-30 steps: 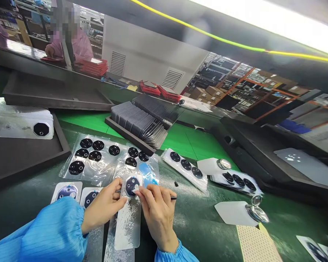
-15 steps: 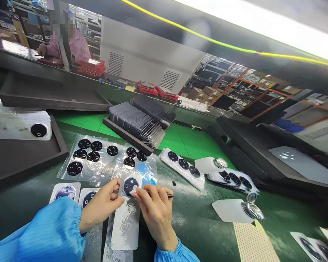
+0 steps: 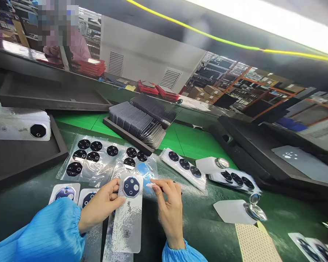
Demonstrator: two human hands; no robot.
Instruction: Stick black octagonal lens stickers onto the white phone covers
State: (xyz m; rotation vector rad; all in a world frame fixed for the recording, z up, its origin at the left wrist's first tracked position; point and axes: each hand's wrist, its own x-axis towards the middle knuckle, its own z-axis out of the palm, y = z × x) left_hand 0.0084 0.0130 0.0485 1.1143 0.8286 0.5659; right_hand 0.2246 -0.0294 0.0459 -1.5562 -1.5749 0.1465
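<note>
Bench top is dark green, glossy. Near left lie pale panels, partly covered. Beyond them: clear bags bearing black discs. Right: white bottle with metal cap, dotted cream sheet. Disc-marked pieces at far right, cut off, are possibly similar.

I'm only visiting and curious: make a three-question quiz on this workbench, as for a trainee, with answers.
1. True or false: the left hand touches the panel.
2. What is the right hand pinching? A: a cardboard box. B: a small white piece. C: a bottle.
3. How many black discs show on the wrapped strip left of the upper white bottle?

Key: 1: true. 2: B. 3: three.
</note>
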